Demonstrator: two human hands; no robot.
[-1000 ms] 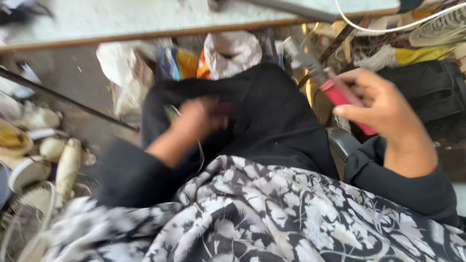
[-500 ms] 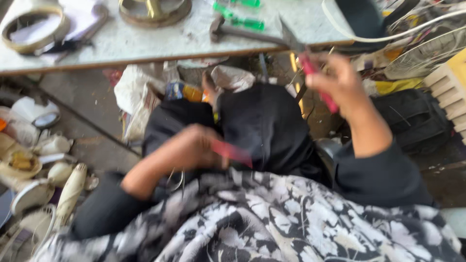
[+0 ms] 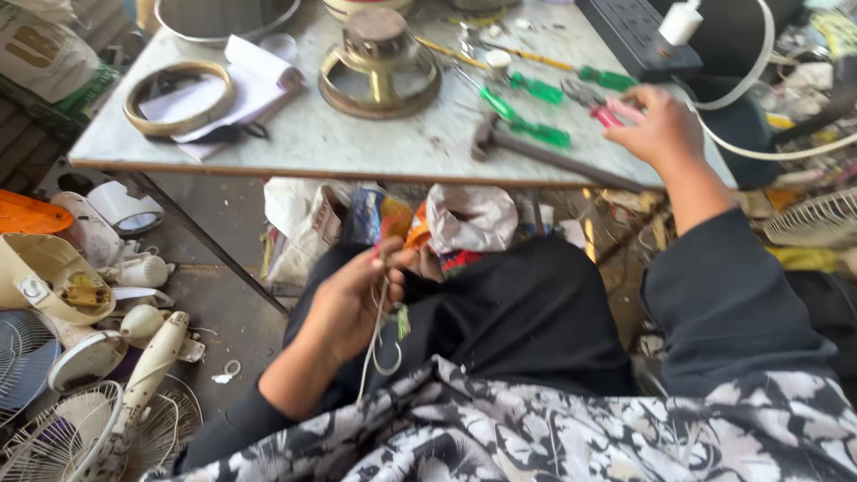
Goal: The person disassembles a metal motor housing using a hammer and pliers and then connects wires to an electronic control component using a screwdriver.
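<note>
The left hand (image 3: 353,299) pinches thin white wire (image 3: 375,326) over the lap, below the desk (image 3: 295,143). The right hand (image 3: 656,129) grips red-handled pliers (image 3: 611,107) near the desk's right edge, beside the hammer (image 3: 536,152); lifting them carelessly could knock the hammer off, and a slack pinch could drop the wire.

A thin pale wire (image 3: 373,332) hung from the left hand (image 3: 353,303), pinched near the top between the fingers (image 3: 393,261) over the lap, its lower length trailing down and curling into a small loop. A touch of red showed at the fingertips, too small to identify. A pair of pliers with pink-red handles (image 3: 605,105) lay on the grey table (image 3: 339,143), jaws pointing left, under the right hand (image 3: 656,134), whose fingers rested on the handles.
</note>
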